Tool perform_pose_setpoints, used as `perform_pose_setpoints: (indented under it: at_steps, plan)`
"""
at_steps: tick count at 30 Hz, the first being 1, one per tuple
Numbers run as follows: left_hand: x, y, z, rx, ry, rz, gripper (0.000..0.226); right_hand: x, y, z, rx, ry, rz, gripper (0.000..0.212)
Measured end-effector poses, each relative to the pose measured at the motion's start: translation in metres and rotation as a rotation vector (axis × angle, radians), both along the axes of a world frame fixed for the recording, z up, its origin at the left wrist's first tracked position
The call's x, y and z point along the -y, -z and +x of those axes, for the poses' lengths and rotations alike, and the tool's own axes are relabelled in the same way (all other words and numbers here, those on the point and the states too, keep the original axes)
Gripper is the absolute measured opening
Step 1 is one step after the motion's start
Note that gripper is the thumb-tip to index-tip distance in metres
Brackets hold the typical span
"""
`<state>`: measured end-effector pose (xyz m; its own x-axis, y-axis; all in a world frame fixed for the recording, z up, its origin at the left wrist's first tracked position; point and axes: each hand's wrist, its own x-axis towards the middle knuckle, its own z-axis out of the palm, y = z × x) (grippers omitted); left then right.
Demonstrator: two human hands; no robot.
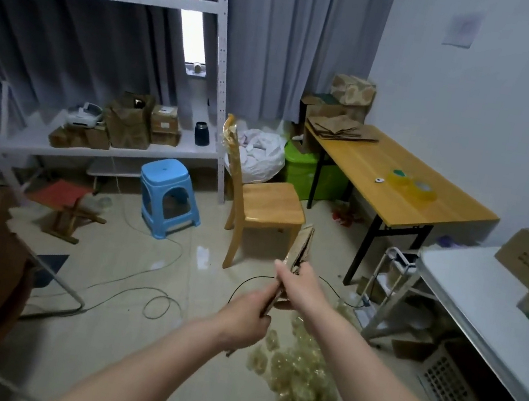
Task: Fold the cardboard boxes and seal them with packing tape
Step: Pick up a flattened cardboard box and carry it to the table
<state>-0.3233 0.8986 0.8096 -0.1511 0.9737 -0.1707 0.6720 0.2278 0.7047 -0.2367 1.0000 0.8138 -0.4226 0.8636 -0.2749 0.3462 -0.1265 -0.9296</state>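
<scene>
While both hands work mid-air over the floor point(117, 333), the wooden surface point(407, 185) at right carries flat cardboard sheets point(341, 130) and tape rolls point(412, 186). Wooden chair point(264, 205) stands just beside it. Flattened cardboard box point(298, 252) held edge-on: left hand point(246, 317) grip clamped on its lower end, right hand point(294, 285) grip clamped mid-way.

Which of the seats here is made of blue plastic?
The small blue stool near the shelving; the chair beside it is wood, and the folding stool has a red seat.
</scene>
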Motion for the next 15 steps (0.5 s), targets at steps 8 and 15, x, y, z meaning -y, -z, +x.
perform_pose_setpoints:
  at_steps: [8,15]
  plan:
    - [-0.089,0.010,-0.065,0.170,0.046,-0.122,0.079,-0.097,0.015,-0.038,0.153,-0.097,0.160,0.016]
    - [-0.200,0.034,-0.167,0.020,-0.168,-0.059,0.076,-0.193,0.017,-0.088,0.042,-0.156,0.010,0.011]
